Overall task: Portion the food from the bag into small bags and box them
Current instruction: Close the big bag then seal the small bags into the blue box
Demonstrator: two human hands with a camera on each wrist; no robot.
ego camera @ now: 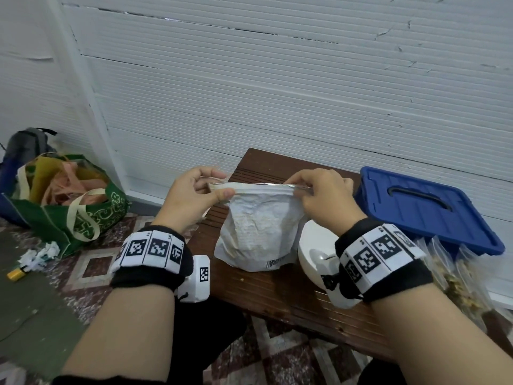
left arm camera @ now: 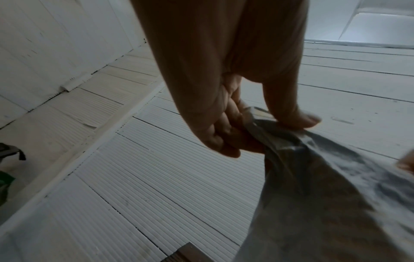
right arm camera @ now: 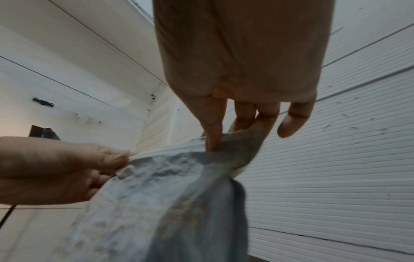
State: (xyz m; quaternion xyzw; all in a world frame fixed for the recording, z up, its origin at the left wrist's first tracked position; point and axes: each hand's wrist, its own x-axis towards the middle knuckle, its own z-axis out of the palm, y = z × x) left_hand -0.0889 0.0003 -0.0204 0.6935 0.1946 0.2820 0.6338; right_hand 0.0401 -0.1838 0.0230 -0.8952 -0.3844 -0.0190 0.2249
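On table: dark brown slatted wooden table (ego camera: 280, 290), against ribbed white wall (ego camera: 277, 79).
Right side: blue plastic lidded box (ego camera: 422, 207); clear small bags (ego camera: 455, 273) holding food.
Bowl: white bowl (ego camera: 308, 245), spoon (ego camera: 319, 257) inside.
Floor: green tote bag (ego camera: 69, 207), stuffed.
Hands: left hand (ego camera: 191, 195) and right hand (ego camera: 322, 193) pinch top corners of crinkled white foil-lined food bag (ego camera: 258, 232), upright on table.

Your dark wooden bench (ego camera: 280, 295) carries the white food bag (ego camera: 256, 232), standing upright right under your two grips on its top edge. Just right of it sits a white bowl (ego camera: 311, 245) (spoon inside). Beyond your right grip rest a blue lidded box (ego camera: 424, 207) and some filled clear small bags (ego camera: 455, 276).
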